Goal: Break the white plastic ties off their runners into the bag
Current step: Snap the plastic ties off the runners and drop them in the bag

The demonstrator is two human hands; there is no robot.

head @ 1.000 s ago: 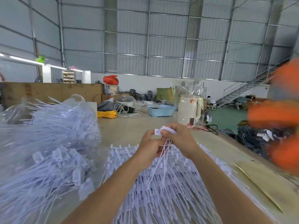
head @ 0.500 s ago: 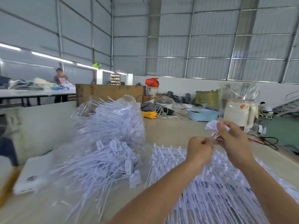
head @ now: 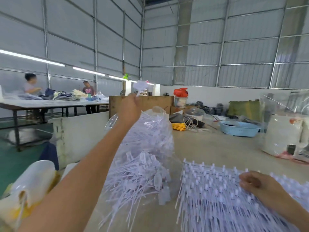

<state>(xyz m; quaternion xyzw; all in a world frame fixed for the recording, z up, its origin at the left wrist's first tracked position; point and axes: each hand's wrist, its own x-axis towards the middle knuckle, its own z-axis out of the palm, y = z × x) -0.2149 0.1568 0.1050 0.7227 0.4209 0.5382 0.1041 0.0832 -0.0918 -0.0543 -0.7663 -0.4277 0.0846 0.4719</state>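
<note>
A clear plastic bag (head: 150, 131) bulging with loose white plastic ties (head: 138, 174) lies on the table left of centre. My left hand (head: 131, 105) is raised above the bag's far end and pinches a small white plastic piece (head: 140, 86) that sticks up from its fingers. A flat stack of runners with white ties (head: 209, 186) still on them lies at the lower right. My right hand (head: 255, 183) lies on that stack, its fingers curled into the tie heads.
Further back on the table are a blue basket (head: 239, 129), a yellow cord coil (head: 178, 126) and a bagged white appliance (head: 284, 136). A wooden crate (head: 150, 104) stands behind the bag. Two people (head: 31, 84) work at a far table on the left. A plastic jug (head: 33, 178) sits lower left.
My hands have parted. The left hand swung up and left over the bag with the white piece. The right hand dropped onto the stack of runners. My view turned left.
</note>
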